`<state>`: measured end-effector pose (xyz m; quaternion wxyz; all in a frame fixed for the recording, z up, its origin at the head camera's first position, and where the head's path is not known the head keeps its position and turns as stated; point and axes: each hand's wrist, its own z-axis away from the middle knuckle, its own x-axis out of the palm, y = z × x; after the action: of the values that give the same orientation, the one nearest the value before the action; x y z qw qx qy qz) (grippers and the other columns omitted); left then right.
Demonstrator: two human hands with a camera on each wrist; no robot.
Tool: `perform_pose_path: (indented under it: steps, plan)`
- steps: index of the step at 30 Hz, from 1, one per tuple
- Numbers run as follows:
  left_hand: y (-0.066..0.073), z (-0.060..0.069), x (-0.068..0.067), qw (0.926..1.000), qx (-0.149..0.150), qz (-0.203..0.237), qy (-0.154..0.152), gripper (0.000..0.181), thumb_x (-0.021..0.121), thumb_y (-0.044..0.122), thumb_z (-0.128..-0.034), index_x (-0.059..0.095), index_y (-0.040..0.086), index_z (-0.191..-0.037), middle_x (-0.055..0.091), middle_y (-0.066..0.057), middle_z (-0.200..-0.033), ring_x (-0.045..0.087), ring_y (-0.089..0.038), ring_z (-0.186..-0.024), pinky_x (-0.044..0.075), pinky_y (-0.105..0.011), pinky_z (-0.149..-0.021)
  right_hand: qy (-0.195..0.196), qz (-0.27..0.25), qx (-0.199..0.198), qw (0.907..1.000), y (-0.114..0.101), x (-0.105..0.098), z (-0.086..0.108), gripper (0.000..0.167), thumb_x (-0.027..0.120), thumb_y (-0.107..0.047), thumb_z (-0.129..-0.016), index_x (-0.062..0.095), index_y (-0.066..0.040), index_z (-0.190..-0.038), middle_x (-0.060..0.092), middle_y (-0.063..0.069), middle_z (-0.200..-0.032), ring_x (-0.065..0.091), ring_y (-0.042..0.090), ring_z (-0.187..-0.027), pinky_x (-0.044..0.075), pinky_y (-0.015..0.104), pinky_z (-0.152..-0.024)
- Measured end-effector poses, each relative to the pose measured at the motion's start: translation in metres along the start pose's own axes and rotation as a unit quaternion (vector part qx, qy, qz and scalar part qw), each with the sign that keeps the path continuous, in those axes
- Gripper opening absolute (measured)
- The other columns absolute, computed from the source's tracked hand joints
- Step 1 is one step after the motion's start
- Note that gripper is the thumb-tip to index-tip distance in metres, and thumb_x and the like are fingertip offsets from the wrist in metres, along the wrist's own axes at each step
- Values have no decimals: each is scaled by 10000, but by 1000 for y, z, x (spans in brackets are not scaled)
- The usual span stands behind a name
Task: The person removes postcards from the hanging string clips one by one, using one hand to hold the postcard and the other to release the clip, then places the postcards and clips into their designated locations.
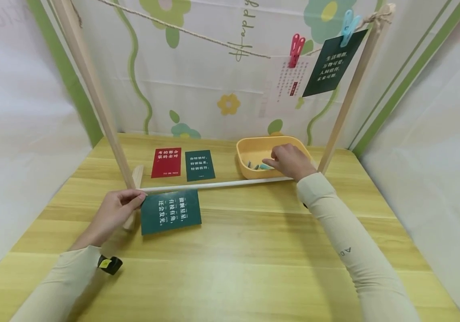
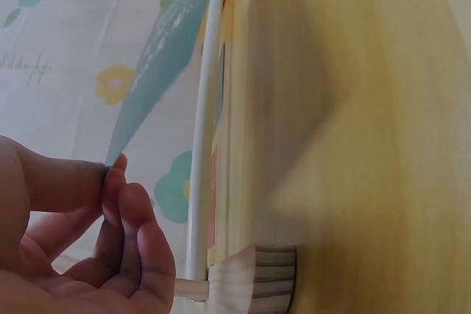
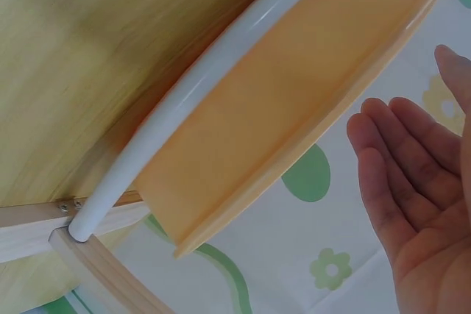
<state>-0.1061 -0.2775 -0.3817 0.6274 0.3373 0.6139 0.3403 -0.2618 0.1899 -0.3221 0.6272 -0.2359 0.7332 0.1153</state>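
My left hand [image 1: 119,210] pinches a dark green card [image 1: 171,212] with white lettering by its left edge, between thumb and fingers. In the left wrist view the card [image 2: 158,64] is seen nearly edge-on, tilted above the table. Over the yellow basket [image 1: 250,145] hangs my right hand [image 1: 292,161], its thumb apart from the loosely bent fingers and nothing held. Several small clothespins [image 1: 265,167], teal and grey, lie in the basket. The right wrist view shows the right hand [image 3: 419,189] beyond the basket's rim, palm visible.
A wooden frame with a left post [image 1: 101,103], right post [image 1: 352,94] and white lower bar [image 1: 221,184] stands here. From its twine [image 1: 181,29] hang a pale card [image 1: 282,85] and a green card [image 1: 334,62]. A red card [image 1: 166,163] and another green card [image 1: 200,165] lie behind the bar.
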Motion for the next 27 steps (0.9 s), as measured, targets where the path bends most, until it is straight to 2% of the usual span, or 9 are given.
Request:
perform_pose_path:
  steps: [7,13,18,22,27]
  plan:
    - [-2,-5,2,9988,-13,-485,-13,376,553,278,-1113,704,-2,-1313,723,-188,-1163,601,-246,-989,530,-212,-743,36,-132,-18,9999,-5,-4,3,355,728,-361,-1012,753,-15,-934,779,127,-914,710,249,-769,600,426,-762]
    - [-5,-7,5,9940,370,-1022,95,281,598,195,-1087,740,-2,-1226,728,-152,-990,589,-217,-841,520,-245,-635,60,-155,-74,9998,-9,-3,4,356,722,-359,-1017,757,-14,-937,781,128,-914,710,248,-767,599,426,-762]
    - [-7,-9,8,9905,438,-1290,206,216,623,142,-1061,760,3,-1156,733,-134,-924,597,-214,-801,509,-257,-573,159,-188,-181,9995,-12,-5,4,357,721,-361,-1017,753,-17,-927,777,122,-892,702,237,-741,603,427,-753]
    - [-7,-10,10,9885,378,-1432,300,221,625,146,-1054,758,0,-1154,733,-147,-953,602,-238,-835,505,-261,-580,253,-145,-267,9992,-13,-7,3,358,723,-360,-1016,755,-17,-920,778,117,-877,704,234,-727,605,422,-742]
    - [-4,-11,8,9898,67,-1408,227,276,611,179,-1062,721,-12,-1229,692,-176,-1006,597,-265,-849,513,-269,-584,298,-138,-278,9991,-16,-11,5,354,726,-356,-1015,757,-13,-930,782,123,-888,711,243,-739,608,429,-749]
